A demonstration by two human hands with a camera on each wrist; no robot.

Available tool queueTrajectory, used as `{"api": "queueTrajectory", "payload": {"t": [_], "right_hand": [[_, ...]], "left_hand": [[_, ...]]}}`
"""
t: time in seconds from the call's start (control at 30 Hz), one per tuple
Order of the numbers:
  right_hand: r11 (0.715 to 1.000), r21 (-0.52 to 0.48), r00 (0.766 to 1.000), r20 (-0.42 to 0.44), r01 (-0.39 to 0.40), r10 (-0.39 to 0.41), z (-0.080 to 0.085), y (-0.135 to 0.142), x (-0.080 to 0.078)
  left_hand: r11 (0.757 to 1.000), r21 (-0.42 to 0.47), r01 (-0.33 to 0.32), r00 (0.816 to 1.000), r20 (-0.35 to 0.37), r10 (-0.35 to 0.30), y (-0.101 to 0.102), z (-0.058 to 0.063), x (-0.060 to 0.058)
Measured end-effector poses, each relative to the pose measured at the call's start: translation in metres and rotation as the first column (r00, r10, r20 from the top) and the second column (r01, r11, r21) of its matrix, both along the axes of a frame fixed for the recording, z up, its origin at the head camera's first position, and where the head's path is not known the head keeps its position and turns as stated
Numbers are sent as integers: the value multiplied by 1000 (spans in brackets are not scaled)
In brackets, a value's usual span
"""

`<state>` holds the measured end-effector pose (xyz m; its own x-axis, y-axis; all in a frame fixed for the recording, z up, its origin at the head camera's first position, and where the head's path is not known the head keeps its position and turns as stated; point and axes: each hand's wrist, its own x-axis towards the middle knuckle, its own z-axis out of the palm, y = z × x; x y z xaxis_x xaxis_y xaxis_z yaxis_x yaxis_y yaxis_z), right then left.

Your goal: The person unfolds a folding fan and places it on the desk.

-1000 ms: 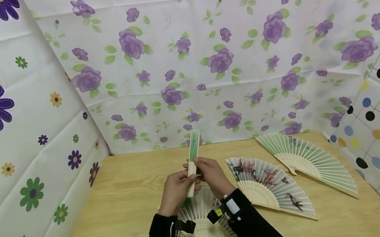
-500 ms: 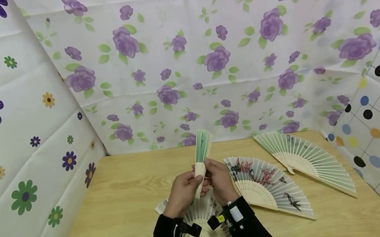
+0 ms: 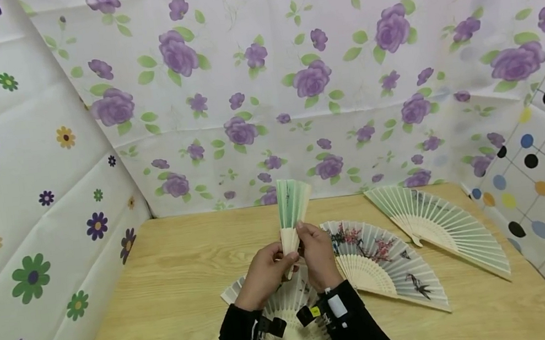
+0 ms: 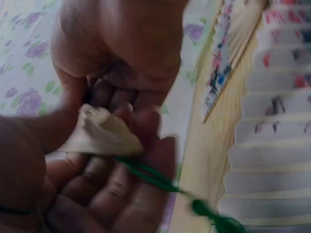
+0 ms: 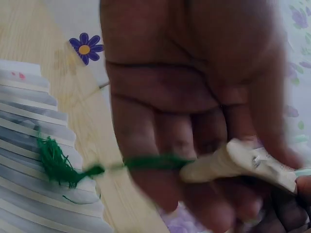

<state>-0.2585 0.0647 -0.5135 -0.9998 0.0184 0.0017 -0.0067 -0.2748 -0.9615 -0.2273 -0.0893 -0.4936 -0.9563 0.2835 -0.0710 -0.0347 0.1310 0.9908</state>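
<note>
Both hands hold a partly spread green folding fan (image 3: 292,204) upright above the table. My left hand (image 3: 265,273) pinches its pale ribs low down, thumb in front. Higher up on the right edge, my right hand (image 3: 317,254) grips the ribs with its thumb. In the left wrist view the fan's pale pivot end (image 4: 107,133) lies among the fingers, and a green tassel (image 4: 211,213) hangs from it. The same tassel (image 5: 58,162) shows blurred in the right wrist view. Beneath the hands lies an opened white fan (image 3: 296,322), partly covered by the wrists.
To the right on the wooden table (image 3: 178,268) lie an opened white fan with pink blossoms (image 3: 382,264) and, farther back, an opened pale green fan (image 3: 443,229). Flower-printed cloth (image 3: 224,86) stands behind the table, with patterned cloth along both sides.
The green fan has gone from closed to slightly spread, its leaf widening at the top. The right hand has moved a little to the right and turned more upright. The view has shifted slightly.
</note>
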Motion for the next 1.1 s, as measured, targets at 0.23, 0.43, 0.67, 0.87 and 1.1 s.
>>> {"api": "queueTrajectory", "payload": {"t": [0.23, 0.43, 0.67, 0.87, 1.1], "right_hand": [[999, 18, 999, 9, -49, 49, 6, 4, 0], [987, 29, 987, 32, -157, 156, 8, 11, -1], [993, -1, 992, 37, -117, 117, 10, 11, 1], [995, -35, 995, 41, -91, 92, 14, 7, 2], [994, -38, 993, 59, -104, 106, 13, 8, 3]], "left_hand": [[998, 43, -50, 998, 46, 48, 0, 3, 0], [994, 88, -67, 995, 83, 60, -2, 4, -1], [994, 80, -80, 995, 62, 75, -2, 5, 0], [986, 64, -152, 987, 57, 148, 2, 6, -1], [989, 34, -145, 988, 51, 143, 2, 5, 1]]}}
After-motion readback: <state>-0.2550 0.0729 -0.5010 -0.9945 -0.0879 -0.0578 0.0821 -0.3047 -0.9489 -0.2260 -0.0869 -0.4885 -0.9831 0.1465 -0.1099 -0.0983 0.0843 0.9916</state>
